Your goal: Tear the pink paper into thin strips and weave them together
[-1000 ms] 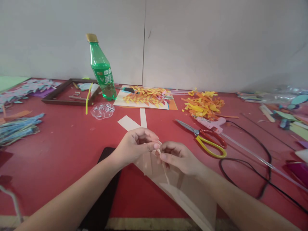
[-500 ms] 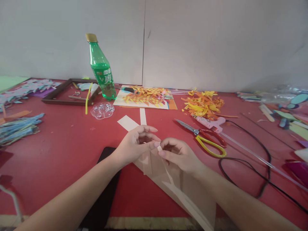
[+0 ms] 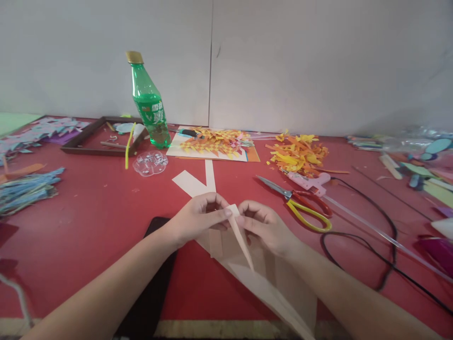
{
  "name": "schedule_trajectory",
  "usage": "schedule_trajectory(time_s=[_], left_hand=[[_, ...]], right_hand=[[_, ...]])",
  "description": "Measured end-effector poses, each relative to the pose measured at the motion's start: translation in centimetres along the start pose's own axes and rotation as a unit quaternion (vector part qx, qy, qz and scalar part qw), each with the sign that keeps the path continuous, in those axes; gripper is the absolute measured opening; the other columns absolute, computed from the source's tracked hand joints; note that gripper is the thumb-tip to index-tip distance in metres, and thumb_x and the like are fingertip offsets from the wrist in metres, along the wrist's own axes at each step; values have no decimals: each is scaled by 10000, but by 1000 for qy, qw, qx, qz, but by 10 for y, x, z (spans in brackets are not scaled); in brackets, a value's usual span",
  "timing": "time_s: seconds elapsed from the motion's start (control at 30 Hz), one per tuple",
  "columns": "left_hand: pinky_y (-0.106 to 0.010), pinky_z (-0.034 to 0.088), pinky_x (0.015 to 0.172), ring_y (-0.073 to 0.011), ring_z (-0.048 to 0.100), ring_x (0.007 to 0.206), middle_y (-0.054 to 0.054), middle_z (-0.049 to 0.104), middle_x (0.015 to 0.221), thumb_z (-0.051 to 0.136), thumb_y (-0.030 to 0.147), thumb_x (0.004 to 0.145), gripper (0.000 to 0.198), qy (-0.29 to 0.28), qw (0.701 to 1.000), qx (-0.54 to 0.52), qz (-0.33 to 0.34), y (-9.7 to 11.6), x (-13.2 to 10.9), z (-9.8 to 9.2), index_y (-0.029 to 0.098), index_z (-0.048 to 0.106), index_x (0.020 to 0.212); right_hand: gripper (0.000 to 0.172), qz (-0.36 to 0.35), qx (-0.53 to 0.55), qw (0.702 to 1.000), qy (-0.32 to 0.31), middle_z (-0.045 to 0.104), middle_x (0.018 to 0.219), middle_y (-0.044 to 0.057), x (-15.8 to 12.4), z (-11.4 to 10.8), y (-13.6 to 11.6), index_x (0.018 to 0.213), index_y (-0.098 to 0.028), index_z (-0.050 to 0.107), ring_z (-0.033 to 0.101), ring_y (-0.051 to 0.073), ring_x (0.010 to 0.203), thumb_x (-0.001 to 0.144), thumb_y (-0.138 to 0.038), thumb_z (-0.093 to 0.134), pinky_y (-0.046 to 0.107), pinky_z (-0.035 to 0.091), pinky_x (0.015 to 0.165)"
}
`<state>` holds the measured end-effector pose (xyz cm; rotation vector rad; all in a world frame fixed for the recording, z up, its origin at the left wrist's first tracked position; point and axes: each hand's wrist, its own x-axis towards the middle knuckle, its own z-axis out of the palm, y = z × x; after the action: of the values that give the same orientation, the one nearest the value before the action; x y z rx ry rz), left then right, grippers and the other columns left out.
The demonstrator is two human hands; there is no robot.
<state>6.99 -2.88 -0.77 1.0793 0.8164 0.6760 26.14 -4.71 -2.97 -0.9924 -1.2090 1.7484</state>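
Observation:
Between my two hands is the end of a cream paper strip (image 3: 241, 241), which trails down toward the table's front edge. My left hand (image 3: 201, 218) pinches the strip's left side near its tip. Thumb and fingers of my right hand (image 3: 266, 225) close on its right side. Under the hands lie a large cream paper sheet (image 3: 293, 288) and another paper strip (image 3: 210, 175) pointing away from me. A wider paper piece (image 3: 189, 183) slants out to the left. Part of a black flat object (image 3: 150, 288) shows beneath my left forearm.
Scissors (image 3: 292, 196) with red and yellow handles and a pink glue gun (image 3: 311, 182) with a black cord (image 3: 392, 226) lie right. A green bottle (image 3: 150, 108), wooden frame (image 3: 95, 151) and clear dish (image 3: 150, 164) stand back left. Orange-yellow paper pieces (image 3: 300, 153) are heaped behind.
The strip's end has turned so its flat face now shows between my hands. My left fingers have curled in closer. The things around on the table stay put.

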Motion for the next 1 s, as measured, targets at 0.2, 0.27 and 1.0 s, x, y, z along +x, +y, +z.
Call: schedule_trajectory(time_s=[0.2,0.27,1.0], left_hand=[[-233,518,667,-95,625,650,0,628,698,710,288,747,186,-72,993,24,-85,5,-2,3,140,599,767],[-224,513,650,-89,619,622,1,629,679,707,291,746,183,-71,992,33,-97,5,-1,4,139,606,760],[-186,474,552,-63,534,540,12,580,651,687,336,770,209,-39,998,43,-9,4,-2,3,136,630,788]], right_hand=[[237,-5,-26,1000,-15,552,581,-44,-1,3,-4,768,-165,561,505,69,454,780,-360,695,196,439,445],[243,-7,-35,999,-22,547,571,-46,-1,3,-5,755,-164,552,500,68,453,776,-357,699,195,436,448],[245,25,15,999,-25,583,572,-36,-1,-1,-5,759,-159,577,522,69,452,733,-332,748,187,447,444]])
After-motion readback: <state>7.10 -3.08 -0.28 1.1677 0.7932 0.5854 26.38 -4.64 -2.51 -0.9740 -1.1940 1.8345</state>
